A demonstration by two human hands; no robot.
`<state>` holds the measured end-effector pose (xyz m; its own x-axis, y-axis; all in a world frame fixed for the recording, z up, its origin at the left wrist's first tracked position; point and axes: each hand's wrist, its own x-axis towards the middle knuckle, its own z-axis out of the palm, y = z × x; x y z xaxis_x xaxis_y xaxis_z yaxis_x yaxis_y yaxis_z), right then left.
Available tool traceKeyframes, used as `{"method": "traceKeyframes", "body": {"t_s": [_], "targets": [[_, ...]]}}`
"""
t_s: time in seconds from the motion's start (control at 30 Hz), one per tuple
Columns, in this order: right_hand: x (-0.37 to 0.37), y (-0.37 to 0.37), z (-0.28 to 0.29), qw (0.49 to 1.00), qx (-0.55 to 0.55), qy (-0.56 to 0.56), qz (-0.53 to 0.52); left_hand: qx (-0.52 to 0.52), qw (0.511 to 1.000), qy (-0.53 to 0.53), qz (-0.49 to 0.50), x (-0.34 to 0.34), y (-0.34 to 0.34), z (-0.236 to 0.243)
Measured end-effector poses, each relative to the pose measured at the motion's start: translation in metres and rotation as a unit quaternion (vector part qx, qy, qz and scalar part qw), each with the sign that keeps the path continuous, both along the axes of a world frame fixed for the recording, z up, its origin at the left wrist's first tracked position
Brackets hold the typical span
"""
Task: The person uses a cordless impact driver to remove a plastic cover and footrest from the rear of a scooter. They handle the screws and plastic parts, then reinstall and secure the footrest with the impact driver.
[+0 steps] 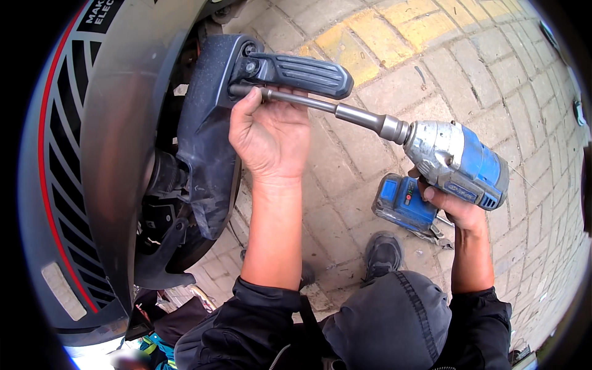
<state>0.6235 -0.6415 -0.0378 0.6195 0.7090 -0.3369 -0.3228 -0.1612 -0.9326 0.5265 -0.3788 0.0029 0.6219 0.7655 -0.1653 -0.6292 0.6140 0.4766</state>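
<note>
My left hand (pixel 271 129) cradles the front of a long steel socket extension (pixel 308 103), its thumb on the shaft near where the tip meets the dark plastic housing (pixel 203 135) on the vehicle's side, just under a folding footrest (pixel 308 75) with bolts at its base. The extension runs rightward into a blue and silver cordless impact driver (pixel 478 166), held almost horizontal. My right hand (pixel 447 200) is wrapped round the driver's handle, above its blue battery pack (pixel 401 200). The exact fit of the tip is hidden by the housing and my fingers.
A grey vehicle panel (pixel 111 111) with striped decals fills the left side. Paving (pixel 394 55) with a yellow strip lies below. My dark shoe (pixel 382 253) is on the ground beneath the battery. Assorted bags and items (pixel 179 320) sit at the lower left.
</note>
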Motion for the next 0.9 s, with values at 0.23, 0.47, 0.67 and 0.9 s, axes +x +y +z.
{"method": "traceKeyframes", "body": {"t_s": [0.23,0.47,0.67,0.9], "targets": [[-0.003,0.007,0.007,0.999,0.018,0.048,0.001,0.002,1.0,-0.009,-0.017,-0.002,0.001,-0.001],[-0.001,-0.011,-0.014,0.973,0.003,-0.229,0.034,0.008,1.0,-0.009,-0.001,0.002,-0.003,0.001],[-0.005,-0.007,-0.009,0.999,0.036,0.002,-0.016,0.01,1.0,-0.011,-0.006,0.002,-0.004,-0.001],[0.014,-0.012,-0.021,0.966,0.029,-0.243,0.084,0.013,1.0,-0.005,0.001,0.004,-0.007,0.0]]}}
